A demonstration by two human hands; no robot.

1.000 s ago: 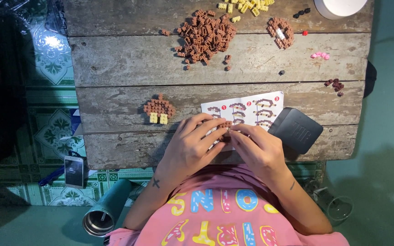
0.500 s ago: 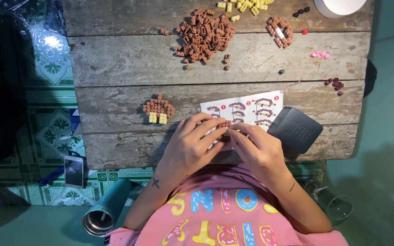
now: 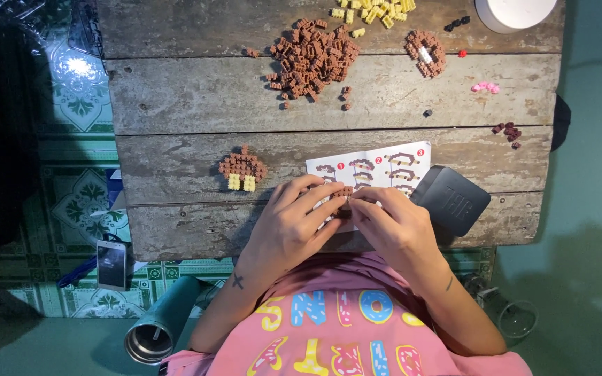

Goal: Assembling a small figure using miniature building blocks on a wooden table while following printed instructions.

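Both hands meet over a white instruction sheet (image 3: 377, 166) near the table's front edge. My left hand (image 3: 290, 226) and my right hand (image 3: 391, 226) pinch a small brown block piece (image 3: 343, 192) between their fingertips. Most of that piece is hidden by the fingers. To the left of the hands lies a small finished brown and yellow block figure (image 3: 243, 169). A large pile of brown blocks (image 3: 311, 59) lies farther back on the table.
The weathered wooden plank table (image 3: 175, 97) also bears yellow blocks (image 3: 374, 10), a brown ring of blocks (image 3: 425, 52), pink bits (image 3: 485, 88), a white round object (image 3: 513, 12) and a dark square case (image 3: 452, 200). A phone (image 3: 111, 264) and a steel flask (image 3: 155, 331) lie on the floor.
The fingers have shifted slightly on the small brown piece; both hands stay in the same place over the sheet.
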